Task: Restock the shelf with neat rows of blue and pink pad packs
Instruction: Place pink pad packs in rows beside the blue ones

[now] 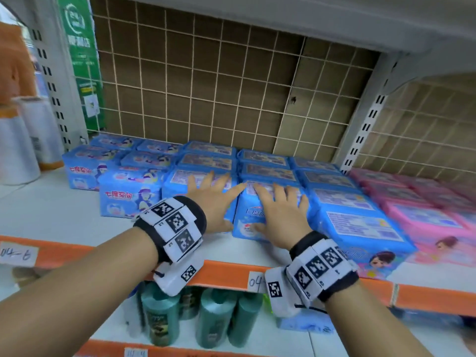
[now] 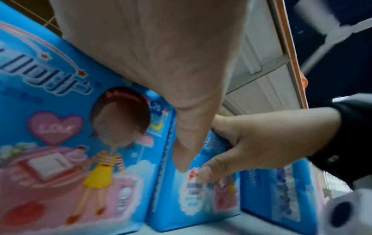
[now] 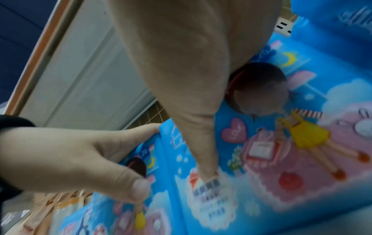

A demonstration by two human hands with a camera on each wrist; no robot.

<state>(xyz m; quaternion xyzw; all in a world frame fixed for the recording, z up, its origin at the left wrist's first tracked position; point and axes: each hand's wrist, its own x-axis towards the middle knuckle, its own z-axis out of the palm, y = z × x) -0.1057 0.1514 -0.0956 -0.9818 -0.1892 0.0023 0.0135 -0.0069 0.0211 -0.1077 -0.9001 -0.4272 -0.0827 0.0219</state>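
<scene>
Blue pad packs lie in rows on the white shelf, with pink pad packs in rows to their right. My left hand rests on one front blue pack, fingers spread flat over its top and thumb against its printed front. My right hand lies the same way on the neighbouring blue pack. The left wrist view shows the right hand with its thumb on that pack's front. In the right wrist view the left hand sits on its own pack.
Several upright blue packs stand left of my hands. A wire grid backs the shelf and an upper shelf hangs overhead. White rolls stand at far left. Green bottles fill the shelf below the orange edge.
</scene>
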